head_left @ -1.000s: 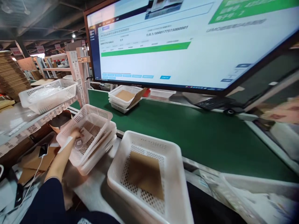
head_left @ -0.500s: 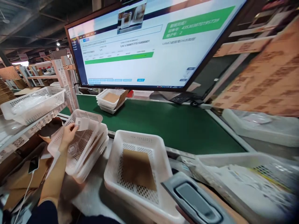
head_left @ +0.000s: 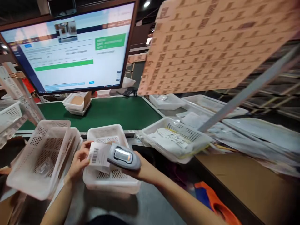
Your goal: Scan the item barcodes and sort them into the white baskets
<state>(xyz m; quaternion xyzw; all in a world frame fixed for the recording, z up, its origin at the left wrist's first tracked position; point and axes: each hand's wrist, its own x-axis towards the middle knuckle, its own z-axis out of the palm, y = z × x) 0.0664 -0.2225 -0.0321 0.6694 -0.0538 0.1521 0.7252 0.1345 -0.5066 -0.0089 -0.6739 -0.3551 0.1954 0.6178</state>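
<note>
1. A warehouse packing station: a green conveyor belt point(head_left: 105, 111) carries white perforated baskets point(head_left: 76, 104).
2. A large monitor point(head_left: 67, 50) above the belt's far edge shows order lines.
3. A barcode sheet point(head_left: 211, 43) hangs at the right.

White baskets point(head_left: 42, 156) left and front, open green belt point(head_left: 105, 112) beyond.

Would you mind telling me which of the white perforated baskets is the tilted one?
The basket at the far left, beside the left hand: it leans on edge, while the basket under the scanner and the others sit flat.
</note>
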